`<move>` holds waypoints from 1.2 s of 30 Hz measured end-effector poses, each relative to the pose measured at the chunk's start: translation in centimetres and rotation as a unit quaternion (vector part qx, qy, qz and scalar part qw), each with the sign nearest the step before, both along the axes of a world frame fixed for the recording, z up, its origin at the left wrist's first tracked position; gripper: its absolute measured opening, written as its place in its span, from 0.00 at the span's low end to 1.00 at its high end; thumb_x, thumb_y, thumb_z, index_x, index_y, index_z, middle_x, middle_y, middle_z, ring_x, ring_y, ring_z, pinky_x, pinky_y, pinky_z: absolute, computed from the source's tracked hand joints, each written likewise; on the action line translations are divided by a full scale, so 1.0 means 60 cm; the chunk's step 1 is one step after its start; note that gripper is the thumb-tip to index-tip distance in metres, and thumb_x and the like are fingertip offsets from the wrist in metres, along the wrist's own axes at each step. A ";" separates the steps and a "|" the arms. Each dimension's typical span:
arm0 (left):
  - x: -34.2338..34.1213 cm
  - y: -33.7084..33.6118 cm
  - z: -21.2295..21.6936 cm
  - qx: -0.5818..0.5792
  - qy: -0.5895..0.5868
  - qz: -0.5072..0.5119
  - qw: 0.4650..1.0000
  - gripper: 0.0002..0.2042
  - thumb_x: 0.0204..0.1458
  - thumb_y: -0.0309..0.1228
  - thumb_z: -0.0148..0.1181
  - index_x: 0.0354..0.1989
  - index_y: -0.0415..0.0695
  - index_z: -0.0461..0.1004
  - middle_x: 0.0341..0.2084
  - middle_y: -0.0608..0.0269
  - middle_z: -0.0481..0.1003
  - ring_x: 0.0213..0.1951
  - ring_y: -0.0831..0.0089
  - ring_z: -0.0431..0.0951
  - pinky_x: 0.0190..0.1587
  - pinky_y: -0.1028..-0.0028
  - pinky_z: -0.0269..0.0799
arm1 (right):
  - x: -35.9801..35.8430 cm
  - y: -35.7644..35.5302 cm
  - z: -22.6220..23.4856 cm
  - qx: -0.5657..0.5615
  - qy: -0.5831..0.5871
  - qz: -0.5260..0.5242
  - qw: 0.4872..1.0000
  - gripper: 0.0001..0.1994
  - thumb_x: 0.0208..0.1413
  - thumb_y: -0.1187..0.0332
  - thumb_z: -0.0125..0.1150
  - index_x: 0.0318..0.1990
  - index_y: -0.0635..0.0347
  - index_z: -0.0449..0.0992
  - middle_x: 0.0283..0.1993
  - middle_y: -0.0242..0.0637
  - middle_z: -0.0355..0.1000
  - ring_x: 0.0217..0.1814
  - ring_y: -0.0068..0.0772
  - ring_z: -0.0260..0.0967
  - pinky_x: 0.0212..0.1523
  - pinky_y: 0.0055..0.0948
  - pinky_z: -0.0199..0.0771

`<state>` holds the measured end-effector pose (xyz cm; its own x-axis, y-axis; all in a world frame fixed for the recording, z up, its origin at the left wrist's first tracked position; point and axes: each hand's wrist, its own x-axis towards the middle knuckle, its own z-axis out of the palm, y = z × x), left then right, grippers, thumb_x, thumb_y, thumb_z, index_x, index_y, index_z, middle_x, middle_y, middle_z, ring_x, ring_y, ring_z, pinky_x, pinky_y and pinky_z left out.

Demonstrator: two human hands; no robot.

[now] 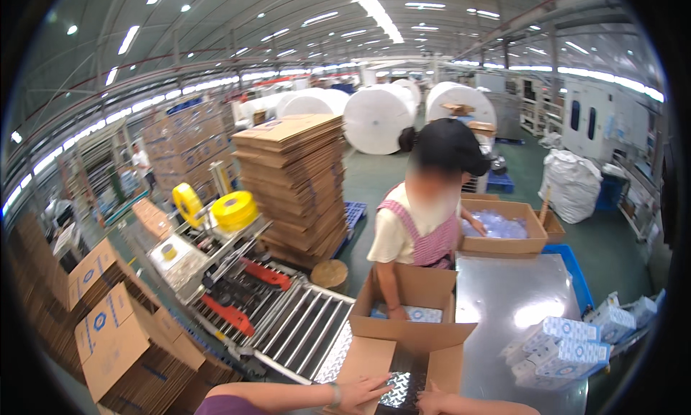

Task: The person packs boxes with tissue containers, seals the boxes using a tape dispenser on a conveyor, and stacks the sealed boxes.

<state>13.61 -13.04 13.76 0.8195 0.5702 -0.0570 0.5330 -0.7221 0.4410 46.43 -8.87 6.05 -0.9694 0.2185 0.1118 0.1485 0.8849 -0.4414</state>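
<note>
We see our left hand (363, 393) lying flat with fingers spread on the front flap of the open cardboard box (414, 343), which stands at the near edge of the steel counter (504, 300). Our right hand (434, 401) rests on the box's rim just beside it; we cannot tell if it grips. A co-worker's hand (394, 313) reaches into the far side

Two yellow tape rolls (216, 206), four big white paper rolls (378, 118)
</note>
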 end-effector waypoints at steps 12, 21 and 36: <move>-0.030 -0.020 0.105 -0.212 0.083 0.023 0.974 0.36 0.64 0.63 0.39 0.60 0.40 0.73 0.63 0.47 0.71 0.69 0.52 0.63 0.72 0.55 0.50 | -0.088 0.152 0.276 0.004 -0.129 -0.302 0.945 0.21 0.57 0.54 0.62 0.50 0.61 0.75 0.42 0.46 0.80 0.48 0.52 0.79 0.64 0.53 0.67; -0.035 0.070 0.010 0.087 0.058 0.236 0.966 0.41 0.59 0.55 0.57 0.75 0.44 0.54 0.74 0.44 0.54 0.74 0.44 0.51 0.74 0.45 0.43 | -0.059 0.205 0.193 -0.269 -0.062 -0.258 0.926 0.22 0.64 0.49 0.58 0.57 0.54 0.79 0.49 0.45 0.80 0.56 0.41 0.76 0.58 0.37 0.74; -0.512 0.065 -0.156 -0.172 -0.102 0.675 0.710 0.38 0.60 0.55 0.56 0.73 0.46 0.57 0.74 0.47 0.52 0.73 0.50 0.56 0.68 0.48 0.57 | -0.302 0.034 -0.051 -0.703 0.271 -0.321 0.574 0.24 0.65 0.63 0.61 0.65 0.65 0.71 0.62 0.37 0.74 0.61 0.31 0.73 0.62 0.34 0.72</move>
